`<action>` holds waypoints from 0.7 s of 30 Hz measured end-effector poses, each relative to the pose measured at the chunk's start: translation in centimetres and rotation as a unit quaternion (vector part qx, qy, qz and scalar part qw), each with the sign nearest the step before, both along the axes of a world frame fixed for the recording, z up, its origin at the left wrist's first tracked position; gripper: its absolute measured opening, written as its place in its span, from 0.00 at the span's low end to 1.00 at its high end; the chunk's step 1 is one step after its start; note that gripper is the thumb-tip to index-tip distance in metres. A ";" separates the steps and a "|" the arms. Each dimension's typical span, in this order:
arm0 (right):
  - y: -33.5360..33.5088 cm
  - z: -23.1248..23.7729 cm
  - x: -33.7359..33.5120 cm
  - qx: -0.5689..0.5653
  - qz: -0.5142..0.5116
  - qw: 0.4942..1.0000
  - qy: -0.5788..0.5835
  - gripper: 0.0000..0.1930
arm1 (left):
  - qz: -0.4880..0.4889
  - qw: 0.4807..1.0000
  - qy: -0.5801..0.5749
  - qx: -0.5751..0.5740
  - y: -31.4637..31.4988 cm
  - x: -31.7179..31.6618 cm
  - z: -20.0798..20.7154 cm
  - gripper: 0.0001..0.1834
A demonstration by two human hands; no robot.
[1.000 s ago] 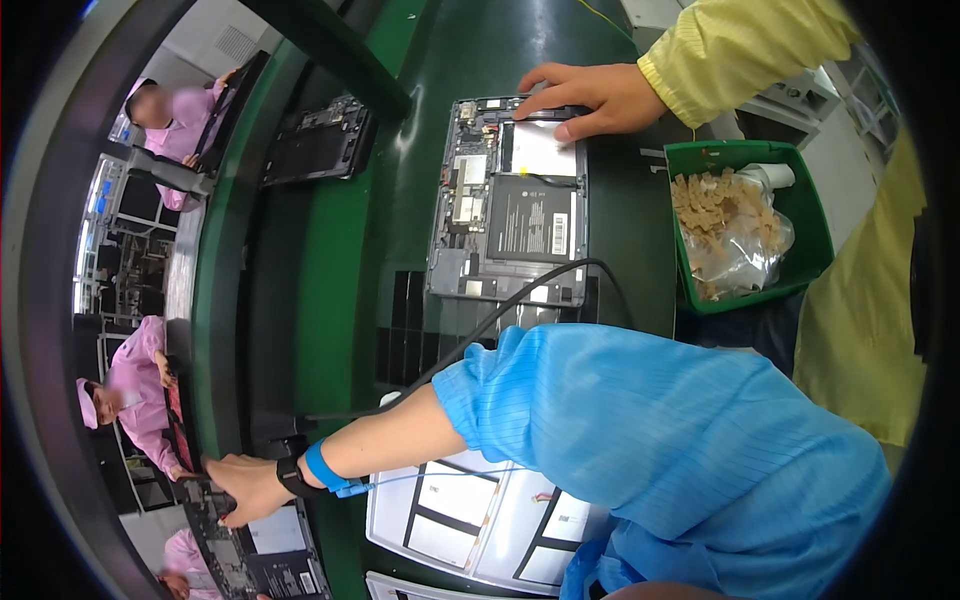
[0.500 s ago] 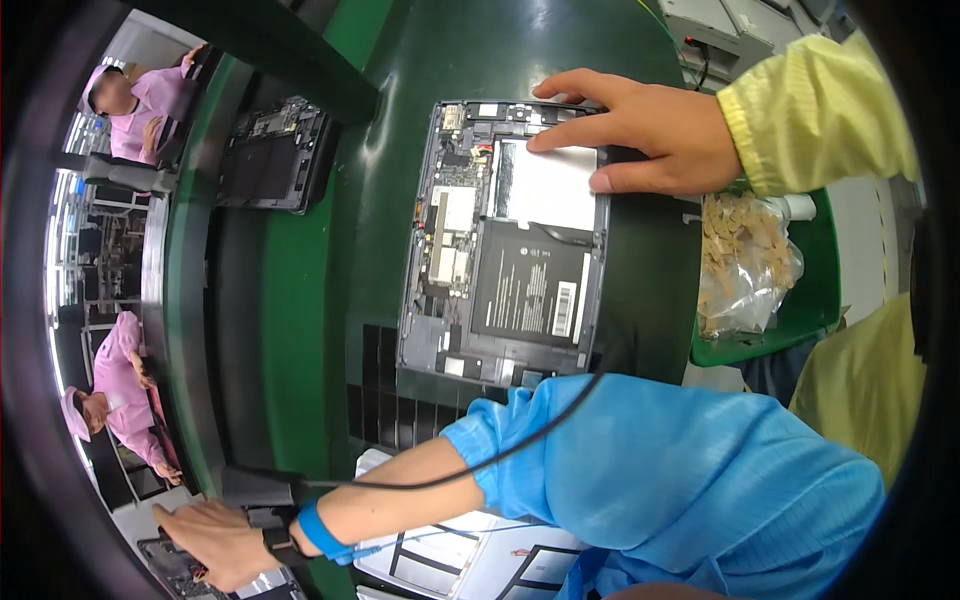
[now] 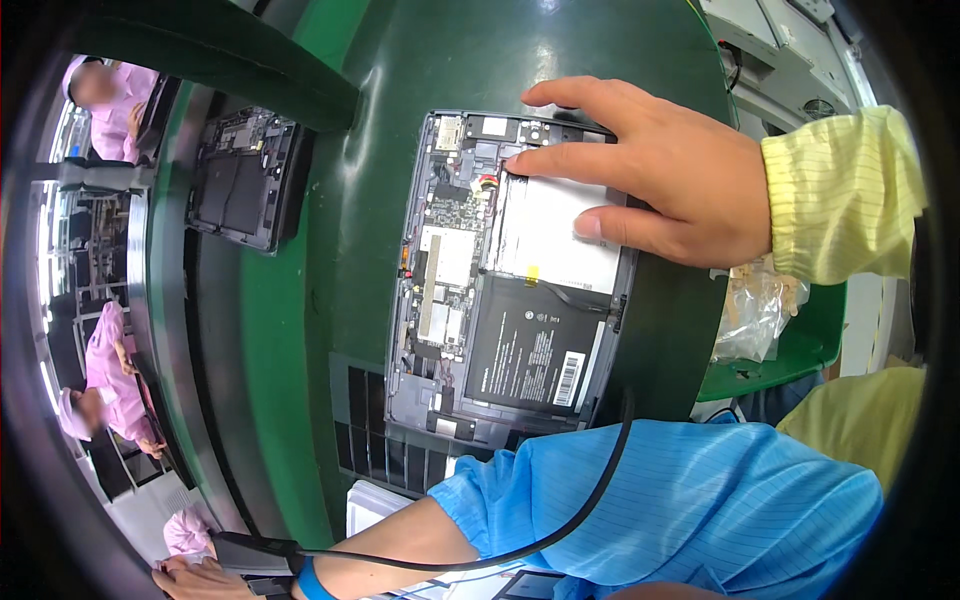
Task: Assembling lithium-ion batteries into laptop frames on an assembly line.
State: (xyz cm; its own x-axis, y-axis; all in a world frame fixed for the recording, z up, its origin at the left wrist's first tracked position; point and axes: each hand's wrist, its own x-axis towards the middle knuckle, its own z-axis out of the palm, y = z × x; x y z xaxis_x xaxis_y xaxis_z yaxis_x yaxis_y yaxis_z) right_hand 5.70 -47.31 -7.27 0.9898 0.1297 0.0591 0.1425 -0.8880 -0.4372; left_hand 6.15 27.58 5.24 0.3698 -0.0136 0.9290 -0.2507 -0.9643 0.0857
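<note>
My right arm, in a blue sleeve (image 3: pixel 690 500), reaches leftward across the lower view. A blue strap (image 3: pixel 312 582) circles its wrist. My right hand (image 3: pixel 205 580) is at the bottom left edge, its fingers mostly cut off and hard to read. A black piece with a cable (image 3: pixel 255 552) lies over it. My left hand is out of view. Beyond my arm lies an opened laptop base (image 3: pixel 412 400) showing a circuit board and a black battery (image 3: pixel 530 345). A co-worker's hand (image 3: pixel 665 175), with a yellow sleeve, rests spread on the white panel (image 3: pixel 550 235) beside the battery.
A second opened laptop (image 3: pixel 235 185) stands at the far left, past a dark beam (image 3: pixel 220 60). Black pieces (image 3: pixel 375 450) lie in rows below the nearer laptop. A green bin (image 3: pixel 800 345) with a plastic bag is at right. People in pink (image 3: pixel 110 355) work along the left.
The view has shifted, so my right hand sits lower and more cut off. A pink sleeve now shows beside it. The co-worker's hand stays on the white panel, with a yellow tab now visible below.
</note>
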 end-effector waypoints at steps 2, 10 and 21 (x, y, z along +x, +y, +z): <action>0.2 -0.2 -0.2 0.004 0.001 1.000 0.004 0.29 | -0.049 0.994 0.038 -0.093 -5.5 0.5 0.3 0.23; -0.5 -0.1 -1.1 0.010 -0.009 1.000 0.013 0.29 | -0.082 0.955 0.082 -0.272 -12.6 0.2 1.5 0.15; -0.3 -0.7 -0.3 0.003 0.011 1.000 -0.020 0.30 | -0.072 0.963 0.074 -0.248 -11.4 0.0 1.8 0.16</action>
State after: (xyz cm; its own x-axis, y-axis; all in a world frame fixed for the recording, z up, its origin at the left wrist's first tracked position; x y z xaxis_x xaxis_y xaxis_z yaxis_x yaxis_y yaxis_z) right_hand 5.37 -47.63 -7.97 0.9835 0.1516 0.0987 0.1797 -0.8815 -0.4367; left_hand 6.13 16.22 7.00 0.5260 0.3568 0.7720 -0.3293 -0.7515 0.5717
